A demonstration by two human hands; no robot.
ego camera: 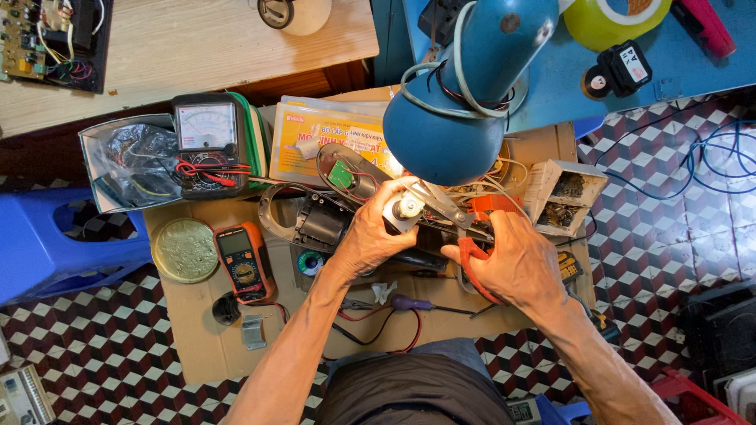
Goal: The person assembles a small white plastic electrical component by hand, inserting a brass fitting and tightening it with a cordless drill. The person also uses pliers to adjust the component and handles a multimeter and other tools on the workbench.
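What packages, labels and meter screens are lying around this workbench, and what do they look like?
Yellow flat plastic package with red lettering: behind the hands, under the blue lamp.
Black analogue meter with white dial face: left of the package.
Orange and black digital meter with grey blank screen: on cardboard, left of the left hand.
Small black adapter with white labels: top right, on the blue surface.
Open white cardboard box: beyond the right hand.
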